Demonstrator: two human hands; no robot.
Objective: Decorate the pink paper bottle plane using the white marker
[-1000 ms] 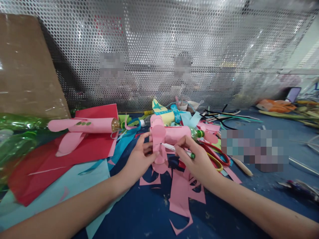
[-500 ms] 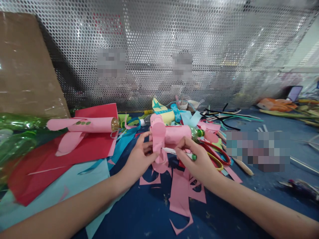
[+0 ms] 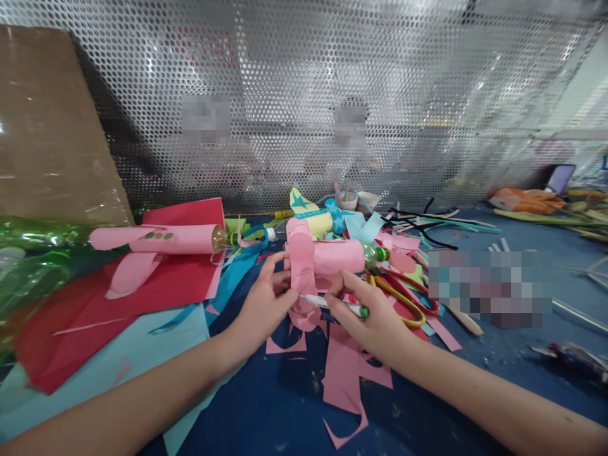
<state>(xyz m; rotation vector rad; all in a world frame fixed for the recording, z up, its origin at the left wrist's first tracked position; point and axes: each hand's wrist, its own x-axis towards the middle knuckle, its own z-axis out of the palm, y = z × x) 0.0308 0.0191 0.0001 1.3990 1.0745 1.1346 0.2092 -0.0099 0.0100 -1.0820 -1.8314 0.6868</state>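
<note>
With my right hand (image 3: 368, 313) I grip a slim white marker (image 3: 315, 301) with a green end, its tip touching a pink paper strip (image 3: 302, 256). This strip has rounded ends and lies across a plastic bottle (image 3: 338, 257) wrapped in pink paper, its green cap to the right. My left hand (image 3: 268, 297) pinches the strip's left edge, thumb on top, the other fingers partly hidden behind it. Any mark under the tip is too small to make out. Pink paper scraps (image 3: 342, 367) lie just below the hands.
Red-handled and yellow-handled scissors (image 3: 403, 303) lie right of my right hand. A second pink-wrapped bottle (image 3: 190, 239) rests on red paper (image 3: 175, 272) at left. Behind stands a perforated metal panel (image 3: 285, 82); cardboard (image 3: 52, 126) leans at left. Pipe cleaners (image 3: 441, 223) lie at back right.
My right hand has shifted slightly left and down, taking the marker's tip lower on the pink strip. The left hand stays in nearly the same place.
</note>
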